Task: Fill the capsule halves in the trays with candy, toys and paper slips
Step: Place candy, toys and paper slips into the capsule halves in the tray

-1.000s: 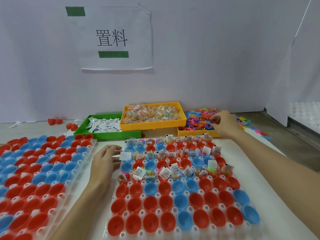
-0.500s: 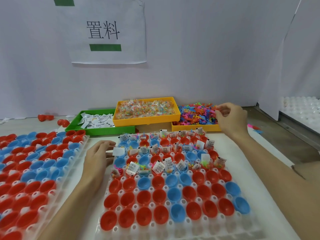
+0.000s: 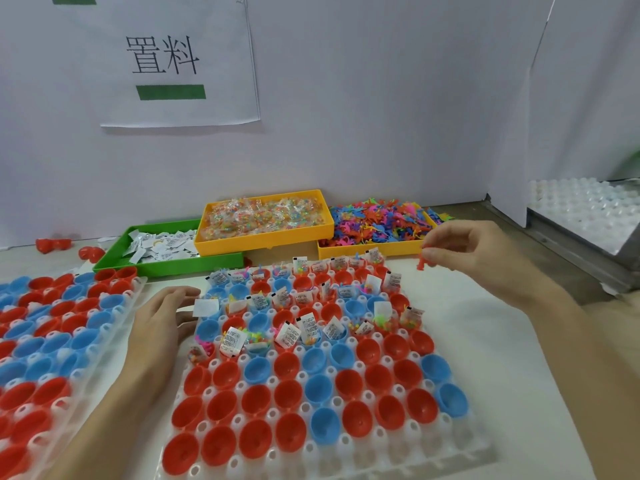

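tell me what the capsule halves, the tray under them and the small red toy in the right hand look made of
Capsule halves: glossy hard plastic, showing highlights. Tray: thin translucent plastic, probably moulded, with see-through studs. Red toy, pinched by the right hand: probably soft plastic or rubber; too small to tell.

Red and blue plastic capsule halves [image 3: 287,368] mixed across clear dimpled plastic trays [image 3: 450,455]. Small red plastic toy [image 3: 421,262] pinched at right hand [image 3: 481,258]. Green plastic bin [image 3: 166,266] of black-printed white paper slips [image 3: 159,244]. Yellow plastic bins [image 3: 221,244] of multicoloured candy and toys.
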### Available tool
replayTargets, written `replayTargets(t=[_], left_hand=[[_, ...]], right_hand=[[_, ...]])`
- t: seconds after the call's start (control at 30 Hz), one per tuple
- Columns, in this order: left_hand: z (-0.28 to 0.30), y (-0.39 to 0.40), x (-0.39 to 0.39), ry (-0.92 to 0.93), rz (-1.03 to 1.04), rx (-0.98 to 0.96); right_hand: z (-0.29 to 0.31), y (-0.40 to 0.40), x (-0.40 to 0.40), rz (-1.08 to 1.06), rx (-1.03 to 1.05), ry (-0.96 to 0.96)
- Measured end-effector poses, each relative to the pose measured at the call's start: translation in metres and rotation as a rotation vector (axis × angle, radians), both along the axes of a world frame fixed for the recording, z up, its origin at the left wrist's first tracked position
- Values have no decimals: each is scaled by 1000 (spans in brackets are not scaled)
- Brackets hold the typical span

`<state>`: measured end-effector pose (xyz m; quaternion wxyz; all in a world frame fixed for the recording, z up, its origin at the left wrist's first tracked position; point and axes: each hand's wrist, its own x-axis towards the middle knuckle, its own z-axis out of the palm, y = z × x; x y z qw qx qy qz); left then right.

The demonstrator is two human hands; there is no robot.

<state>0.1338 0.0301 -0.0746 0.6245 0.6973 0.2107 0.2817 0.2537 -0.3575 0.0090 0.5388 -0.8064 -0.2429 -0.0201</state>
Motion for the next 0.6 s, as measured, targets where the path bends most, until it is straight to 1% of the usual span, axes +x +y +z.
replayTargets(t=[0.1, 0.27, 0.43, 0.6], left_hand=[[0, 1, 0, 10, -4, 11], [1, 0, 0, 19, -1, 13], [4, -5, -1, 23, 9, 20], [7, -8, -2, 26, 13, 20]], right_hand=[[5, -6, -4, 153, -163, 70], [13, -12, -11, 347, -267, 186], [15, -9, -15, 460, -438, 304], [17, -4, -18, 514, -563, 369]])
